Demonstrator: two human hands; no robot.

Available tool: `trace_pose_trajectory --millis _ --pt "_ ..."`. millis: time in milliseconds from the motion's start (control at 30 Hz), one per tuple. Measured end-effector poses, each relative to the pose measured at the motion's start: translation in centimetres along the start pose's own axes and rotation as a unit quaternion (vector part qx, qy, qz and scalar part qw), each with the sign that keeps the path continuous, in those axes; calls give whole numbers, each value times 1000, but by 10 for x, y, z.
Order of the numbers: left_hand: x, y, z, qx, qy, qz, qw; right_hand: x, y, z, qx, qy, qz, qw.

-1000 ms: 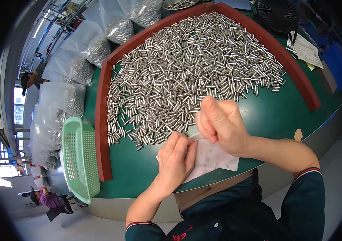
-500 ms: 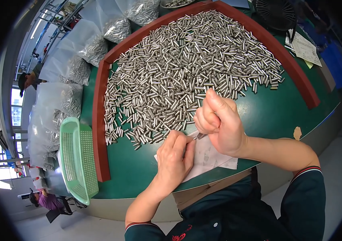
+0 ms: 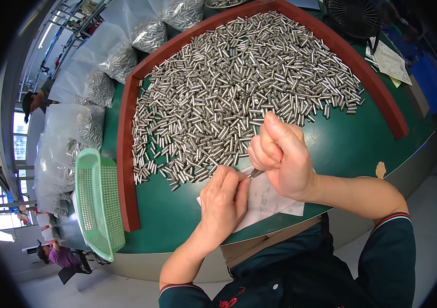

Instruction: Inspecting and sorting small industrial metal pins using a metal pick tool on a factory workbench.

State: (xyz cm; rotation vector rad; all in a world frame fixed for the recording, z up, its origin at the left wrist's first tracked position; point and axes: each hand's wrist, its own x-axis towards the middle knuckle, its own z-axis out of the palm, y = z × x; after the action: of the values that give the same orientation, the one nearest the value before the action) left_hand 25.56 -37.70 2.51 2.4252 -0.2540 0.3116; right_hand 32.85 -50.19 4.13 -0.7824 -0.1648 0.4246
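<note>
My left hand [image 3: 221,200] is closed in a pinch over a white sheet [image 3: 264,203] at the table's near edge. A small metal cylinder seems to sit between its thumb and forefinger, mostly covered by the fingers. My right hand [image 3: 285,159] is curled into a fist just to the right, thumb on top. Out of its underside comes the dark, narrow tip of a tool [image 3: 255,173], which meets the left fingertips; the rest of that tool is hidden in the fist. Beyond both hands spreads a heap of short shiny metal cylinders [image 3: 239,92].
Red-brown rails [image 3: 128,159] frame the heap on the green table [image 3: 382,154]. At the left stand a green plastic basket [image 3: 92,205] and several clear bags of cylinders [image 3: 118,61]. A black fan [image 3: 353,18] and papers [image 3: 390,61] lie far right. Two people appear at the far left.
</note>
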Motion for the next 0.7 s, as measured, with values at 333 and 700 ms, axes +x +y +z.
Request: trace_pose_trajectory --millis 333,700 --pt "1 -1 2 10 10 8 1000 -3 0 3 -43 11 5 999" --pt "2 0 0 5 7 1 1000 -11 0 12 -30 -75 14 997"
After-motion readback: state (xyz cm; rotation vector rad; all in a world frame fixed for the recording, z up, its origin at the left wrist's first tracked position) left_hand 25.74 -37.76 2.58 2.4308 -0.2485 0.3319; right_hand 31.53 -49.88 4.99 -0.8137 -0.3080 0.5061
